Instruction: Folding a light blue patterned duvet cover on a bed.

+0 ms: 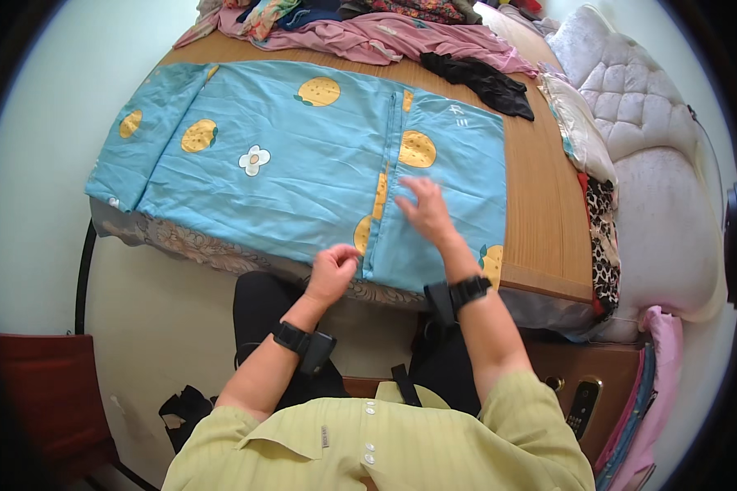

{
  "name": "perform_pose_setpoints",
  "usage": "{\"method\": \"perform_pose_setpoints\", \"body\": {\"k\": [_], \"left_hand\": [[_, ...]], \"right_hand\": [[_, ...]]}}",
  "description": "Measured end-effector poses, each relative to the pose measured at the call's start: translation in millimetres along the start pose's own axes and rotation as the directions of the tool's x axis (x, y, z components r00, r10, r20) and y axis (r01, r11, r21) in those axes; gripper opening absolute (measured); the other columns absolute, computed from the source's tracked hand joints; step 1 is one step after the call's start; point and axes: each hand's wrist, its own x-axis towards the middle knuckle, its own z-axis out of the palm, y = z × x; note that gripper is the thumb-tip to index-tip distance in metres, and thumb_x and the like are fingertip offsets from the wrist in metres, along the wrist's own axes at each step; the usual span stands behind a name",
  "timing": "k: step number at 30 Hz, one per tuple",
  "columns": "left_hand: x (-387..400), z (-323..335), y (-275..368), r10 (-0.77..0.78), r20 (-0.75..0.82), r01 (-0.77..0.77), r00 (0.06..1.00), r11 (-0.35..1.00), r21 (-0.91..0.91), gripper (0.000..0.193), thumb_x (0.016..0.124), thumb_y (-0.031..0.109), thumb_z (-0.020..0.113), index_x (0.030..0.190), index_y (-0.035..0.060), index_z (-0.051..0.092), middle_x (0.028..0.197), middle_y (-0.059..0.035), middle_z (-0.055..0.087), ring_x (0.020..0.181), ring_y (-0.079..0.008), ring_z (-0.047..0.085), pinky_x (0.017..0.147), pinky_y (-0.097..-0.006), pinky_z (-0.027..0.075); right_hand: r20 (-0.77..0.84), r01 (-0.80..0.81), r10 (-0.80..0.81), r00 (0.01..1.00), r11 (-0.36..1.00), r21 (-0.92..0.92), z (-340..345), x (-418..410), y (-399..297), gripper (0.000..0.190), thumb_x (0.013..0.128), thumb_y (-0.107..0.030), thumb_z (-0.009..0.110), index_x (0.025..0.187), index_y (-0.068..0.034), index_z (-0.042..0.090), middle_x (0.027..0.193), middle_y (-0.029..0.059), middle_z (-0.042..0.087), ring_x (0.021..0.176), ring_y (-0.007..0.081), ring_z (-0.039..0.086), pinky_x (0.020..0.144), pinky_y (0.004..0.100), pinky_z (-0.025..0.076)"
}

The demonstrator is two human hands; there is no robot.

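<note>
A light blue printed cloth [270, 159] with yellow fruits and a white flower lies spread over the bed, its left and right ends folded inward. The right folded part [460, 178] meets the middle along a crease-like edge. My left hand [335, 270] hovers at the cloth's near edge, fingers curled, with no cloth seen in it; whether its fingertips touch the cloth is unclear. Over the right folded part, near that edge, is my right hand [425, 207], slightly blurred, its fingers spread and holding nothing. Each wrist wears a black strapped device.
Pink cloth [356, 37] and piled clothes line the bed's far side, beside a black garment [479, 80]. A tufted headboard [657, 184] and white folded fabric [574, 123] are at the right. A red-brown chair [49, 393] stands lower left.
</note>
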Motion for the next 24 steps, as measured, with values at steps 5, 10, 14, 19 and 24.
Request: {"method": "perform_pose_setpoints", "body": {"k": [5,10,14,19,24], "left_hand": [[-28,20,-23,0.064,0.016,-0.066,0.998,0.98,0.19,0.029,0.08,0.011,0.065,0.105,-0.0025,0.061,0.075,-0.0014,0.062,0.065,-0.0075,0.057,0.06,-0.0239,0.048],[-28,33,-3,-0.219,0.06,0.215,0.974,0.974,0.066,0.041,0.084,0.014,0.068,0.12,0.0045,0.053,0.082,-0.0007,0.06,0.069,-0.0086,0.058,0.058,-0.0239,0.049],[-24,30,2,-0.405,0.22,0.45,0.887,0.864,-0.225,0.03,0.085,0.013,0.067,0.111,0.0095,0.053,0.087,-0.001,0.061,0.072,-0.0129,0.062,0.058,-0.0282,0.052],[-28,31,-11,-0.327,0.22,0.386,0.919,0.859,-0.336,0.02,0.085,0.01,0.066,0.1,0.0114,0.053,0.089,-0.0016,0.062,0.076,-0.0141,0.063,0.061,-0.0308,0.054],[-41,44,10,-0.282,0.161,0.322,0.946,0.87,-0.372,0.028,0.085,0.009,0.065,0.11,0.0114,0.053,0.091,-0.002,0.064,0.08,-0.0147,0.064,0.063,-0.0334,0.055]], "right_hand": [[-0.004,0.032,-0.033,0.999,0.997,-0.073,11,-96,-45,0.029,0.073,-0.016,0.072,0.102,-0.016,0.067,0.115,0.0103,0.056,0.111,0.0311,0.05,0.092,0.0461,0.041],[-0.153,0.021,-0.023,0.988,1.0,-0.017,25,-120,-42,0.028,0.072,-0.013,0.071,0.1,-0.016,0.069,0.117,0.0104,0.056,0.111,0.0316,0.05,0.093,0.045,0.041],[-0.089,-0.141,0.155,0.984,0.98,0.14,29,-113,-33,0.025,0.072,-0.013,0.069,0.097,-0.015,0.07,0.115,0.0097,0.057,0.112,0.0297,0.051,0.094,0.0437,0.041],[-0.064,-0.158,0.177,0.982,0.958,0.238,33,-103,-15,0.025,0.073,-0.014,0.068,0.098,-0.013,0.07,0.11,0.011,0.06,0.105,0.0287,0.056,0.089,0.0395,0.046],[-0.059,-0.152,0.184,0.981,0.925,0.349,29,-96,-5,0.028,0.073,-0.013,0.067,0.1,-0.008,0.069,0.104,0.0146,0.061,0.097,0.0299,0.059,0.086,0.0369,0.048]]}}
